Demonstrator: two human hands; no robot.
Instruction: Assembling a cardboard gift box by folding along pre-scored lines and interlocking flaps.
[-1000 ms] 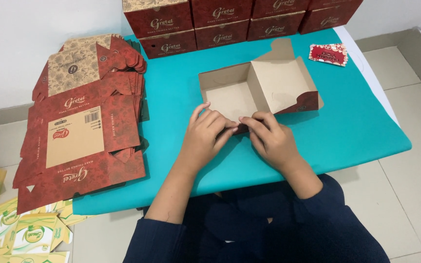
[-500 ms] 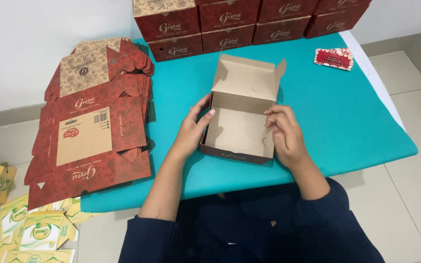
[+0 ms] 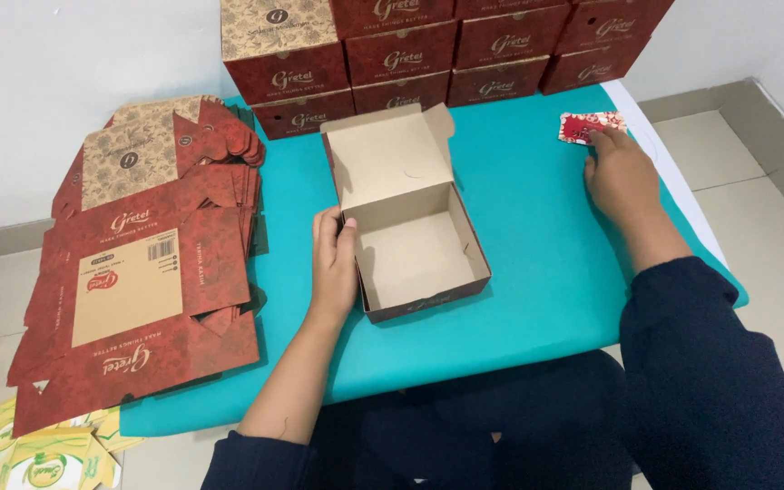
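An assembled cardboard box [image 3: 415,245], dark red outside and plain brown inside, stands open on the teal table [image 3: 537,299] with its lid tilted back. My left hand [image 3: 334,259] grips the box's left wall, thumb over the rim. My right hand [image 3: 619,168] is stretched to the far right of the table, fingertips resting on a small red and white card [image 3: 584,126].
A thick stack of flat, unfolded red box blanks [image 3: 138,272] lies on the table's left end. Closed red boxes [image 3: 428,54] are stacked in rows along the back edge against the wall. Yellow and green flat packs [image 3: 20,449] lie on the floor at lower left.
My right hand left the box and reached right to the small card. The left hand stayed on the box's left wall. The box now stands with its lid tilted back.
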